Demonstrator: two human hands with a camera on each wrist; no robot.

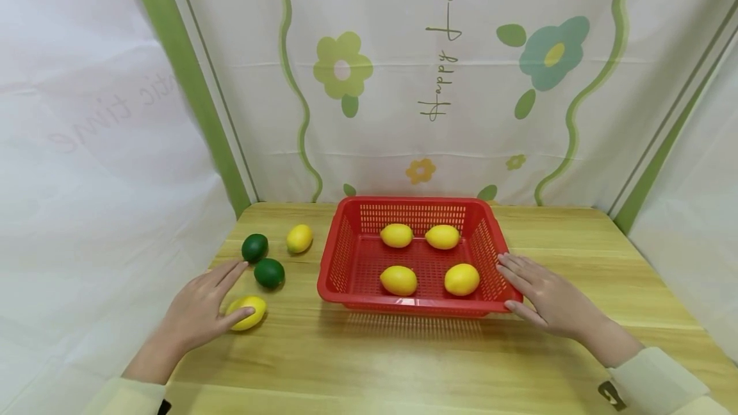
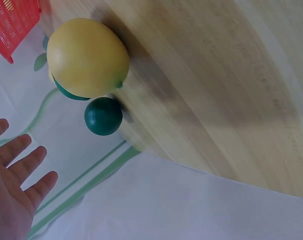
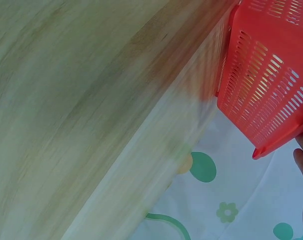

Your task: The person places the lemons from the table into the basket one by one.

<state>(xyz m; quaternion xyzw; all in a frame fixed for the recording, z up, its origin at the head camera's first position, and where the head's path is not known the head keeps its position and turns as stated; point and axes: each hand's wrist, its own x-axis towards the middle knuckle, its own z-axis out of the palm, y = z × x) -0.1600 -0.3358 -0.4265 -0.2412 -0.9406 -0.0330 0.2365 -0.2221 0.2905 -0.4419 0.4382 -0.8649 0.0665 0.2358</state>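
My left hand (image 1: 198, 309) hovers over the near-left lemon (image 1: 254, 312), thumb and fingers extended and spread. In the left wrist view the fingers (image 2: 22, 170) stand apart from that lemon (image 2: 86, 55). Just beyond the fingertips lie two dark green limes (image 1: 269, 273), one (image 2: 103, 116) plain in the left wrist view. Another lemon (image 1: 300, 238) sits to their right. My right hand (image 1: 548, 300) rests with extended fingers on the right rim of a red plastic basket (image 1: 369, 298). Several lemons, among them one at the front right (image 1: 461, 280), lie inside it.
The wooden table (image 1: 403, 370) carries everything and ends at its left edge beside the green fruit. A white printed curtain (image 1: 392, 120) hangs right behind the basket, with white sheets (image 1: 86, 146) at both sides.
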